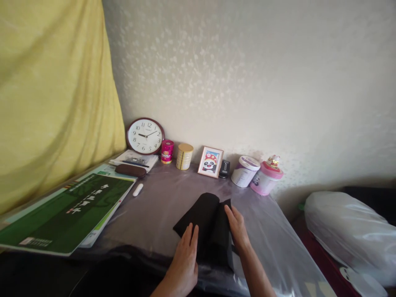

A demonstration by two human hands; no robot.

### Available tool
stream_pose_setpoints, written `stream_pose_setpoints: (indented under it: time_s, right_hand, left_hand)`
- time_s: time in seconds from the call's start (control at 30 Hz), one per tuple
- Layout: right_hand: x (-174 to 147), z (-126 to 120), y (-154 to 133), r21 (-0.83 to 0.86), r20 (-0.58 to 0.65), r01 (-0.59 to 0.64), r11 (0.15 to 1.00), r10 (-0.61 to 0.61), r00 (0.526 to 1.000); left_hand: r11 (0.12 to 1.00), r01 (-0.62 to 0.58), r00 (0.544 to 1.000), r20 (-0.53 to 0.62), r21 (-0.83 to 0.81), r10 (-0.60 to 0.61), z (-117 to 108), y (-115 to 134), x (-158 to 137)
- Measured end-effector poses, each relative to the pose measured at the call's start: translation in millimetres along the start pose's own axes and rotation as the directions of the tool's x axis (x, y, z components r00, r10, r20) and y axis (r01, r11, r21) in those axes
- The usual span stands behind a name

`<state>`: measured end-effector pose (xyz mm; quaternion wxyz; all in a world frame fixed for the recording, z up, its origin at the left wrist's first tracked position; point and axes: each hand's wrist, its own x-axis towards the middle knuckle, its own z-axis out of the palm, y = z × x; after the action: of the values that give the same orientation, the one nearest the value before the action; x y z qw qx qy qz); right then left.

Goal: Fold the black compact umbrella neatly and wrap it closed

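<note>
A black folded piece (202, 218), either cloth or a soft sheet, stands bent on the table in front of me. One half leans left with a rounded top. The other half rises at the right, and a fold runs between them. My left hand (185, 262) lies against the near left part with its fingers stretched out. My right hand (237, 227) grips the upper right edge, some of its fingers hidden behind the black material. Whether the piece opens like a pouch or is a single layer, I cannot tell.
Green books (89, 206) lie stacked at the left, near a brown case (130, 170) and a small white object (137, 189). Along the wall stand a clock (146, 136), a pink can (167, 151), a yellow-lidded can (185, 156), a picture frame (210, 162) and two tubs (246, 171).
</note>
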<state>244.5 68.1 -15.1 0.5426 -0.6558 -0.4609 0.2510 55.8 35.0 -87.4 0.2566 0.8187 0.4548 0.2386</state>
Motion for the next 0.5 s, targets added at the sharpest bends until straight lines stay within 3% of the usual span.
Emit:
stream_pose_setpoints:
  time_s: [0.17,0.37,0.5]
  right_hand:
    - [16,30,-2,0.037,0.026,0.012,0.999,-0.013,1.000]
    - [29,62,2,-0.036,0.038,-0.078,0.996,0.080,0.996]
    - [33,73,0,-0.109,0.115,-0.173,0.979,0.185,0.976]
  left_hand:
    - [1.000,0.020,0.999,0.027,0.011,-0.020,0,1,2]
    - [0.997,0.022,0.997,0.065,0.075,-0.027,-4,2,5]
    - [0.994,0.025,0.997,0.067,0.110,-0.033,-9,3,4]
